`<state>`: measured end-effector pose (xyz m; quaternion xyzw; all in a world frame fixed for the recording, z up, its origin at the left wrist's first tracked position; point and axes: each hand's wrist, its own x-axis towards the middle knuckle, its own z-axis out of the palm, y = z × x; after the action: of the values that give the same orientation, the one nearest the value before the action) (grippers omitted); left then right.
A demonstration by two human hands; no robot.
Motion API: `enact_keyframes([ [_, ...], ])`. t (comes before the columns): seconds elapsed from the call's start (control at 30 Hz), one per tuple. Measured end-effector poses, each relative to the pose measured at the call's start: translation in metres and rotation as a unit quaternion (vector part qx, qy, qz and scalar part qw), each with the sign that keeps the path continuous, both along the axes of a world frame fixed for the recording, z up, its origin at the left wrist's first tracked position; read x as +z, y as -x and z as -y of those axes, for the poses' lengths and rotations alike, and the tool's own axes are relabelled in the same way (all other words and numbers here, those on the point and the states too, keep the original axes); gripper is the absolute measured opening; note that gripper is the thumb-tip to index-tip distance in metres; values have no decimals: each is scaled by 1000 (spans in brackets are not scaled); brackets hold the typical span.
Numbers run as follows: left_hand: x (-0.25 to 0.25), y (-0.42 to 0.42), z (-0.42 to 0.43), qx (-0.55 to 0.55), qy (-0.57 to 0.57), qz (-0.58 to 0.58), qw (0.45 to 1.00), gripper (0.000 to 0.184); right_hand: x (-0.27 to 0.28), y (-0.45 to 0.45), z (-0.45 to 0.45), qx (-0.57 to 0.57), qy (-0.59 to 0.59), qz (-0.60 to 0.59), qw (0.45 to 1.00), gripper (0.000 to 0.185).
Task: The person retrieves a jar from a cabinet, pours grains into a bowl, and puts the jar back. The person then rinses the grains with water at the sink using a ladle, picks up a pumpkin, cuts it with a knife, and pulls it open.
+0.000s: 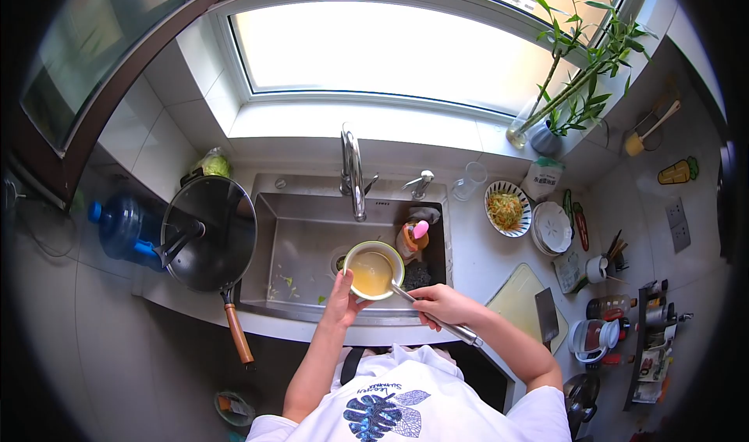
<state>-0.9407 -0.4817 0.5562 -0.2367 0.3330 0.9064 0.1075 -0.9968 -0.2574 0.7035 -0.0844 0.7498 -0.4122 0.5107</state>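
Pale yellow liquid (370, 273) fills part of a bowl (399, 268) held over the front of the sink (289, 223). The left hand (340, 301) has its grip clamped on the bowl's side and underside; the right hand's (446, 305) is closed around a metal utensil (462, 332) at the rim, its far end unclear. Keeping the bowl level and moving the utensil gently should limit spills. Rightward, on the desk (476, 259), lie a plate (527, 210) of shredded vegetables (505, 210) and a cleaver (547, 315).
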Motion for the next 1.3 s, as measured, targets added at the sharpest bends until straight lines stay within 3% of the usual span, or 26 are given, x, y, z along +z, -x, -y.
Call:
enact_keyframes([
  [0.37,9,9,-7,-14,-3,-1,1000,78,7,-20,-24,-145,65,-57,986,43],
  [0.6,7,10,-3,-34,-23,-12,999,79,3,-29,-30,-99,46,-276,955,43],
  [0.67,10,9,-1,-33,-16,-11,999,79,-8,-29,-31,-50,33,-412,909,44],
  [0.77,14,8,1,-27,-7,-12,1000,80,-22,-28,-28,-27,40,-497,866,45],
  [1.0,19,6,5,-12,10,-16,1000,79,-32,-25,-24,33,-7,-505,862,45],
  [1.1,18,4,8,-1,6,-21,1000,74,-24,-21,-26,40,-4,-564,825,46],
  [1.23,27,1,10,10,33,-23,999,69,-16,-12,-28,-33,84,-567,819,47],
  [1.3,31,-1,12,29,40,-9,999,66,-13,-11,-29,-85,63,-502,858,42],
])
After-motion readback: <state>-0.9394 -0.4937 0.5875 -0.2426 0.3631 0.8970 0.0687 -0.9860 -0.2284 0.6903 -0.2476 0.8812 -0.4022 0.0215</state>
